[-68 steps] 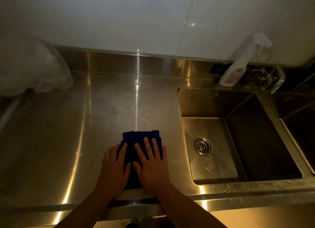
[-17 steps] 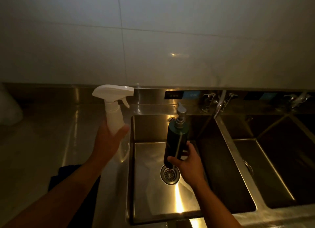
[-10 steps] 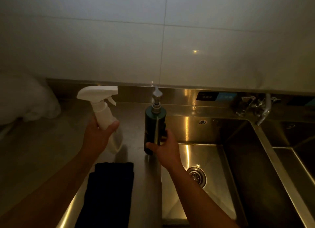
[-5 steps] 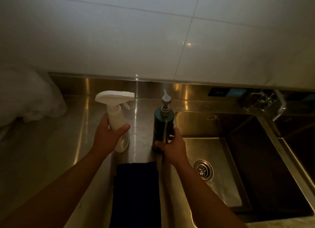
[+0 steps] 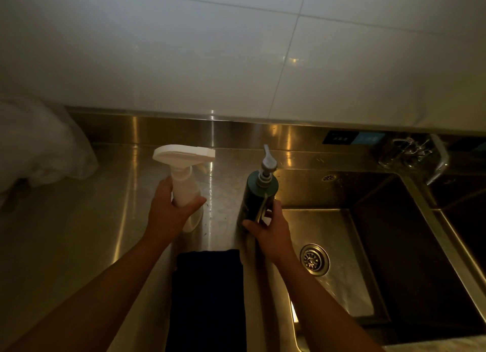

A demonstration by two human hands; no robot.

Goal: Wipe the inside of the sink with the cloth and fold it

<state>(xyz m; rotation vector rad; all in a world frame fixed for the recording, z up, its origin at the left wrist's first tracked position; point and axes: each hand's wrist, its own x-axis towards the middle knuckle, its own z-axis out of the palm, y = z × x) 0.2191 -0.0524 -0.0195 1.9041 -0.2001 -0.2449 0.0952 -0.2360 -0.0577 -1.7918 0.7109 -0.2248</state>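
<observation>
My left fingers clasp a white plastic spray bottle, my right fingers a dark green pump bottle; a folded dark blue cloth lies between my arms.

Two hands, one white spray bottle, one dark pump bottle, one dark cloth, one drain.

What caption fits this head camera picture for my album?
Kitchen cleanup: left hand grips a white spray bottle, right hand a dark pump bottle, dark cloth beside the sink.
</observation>
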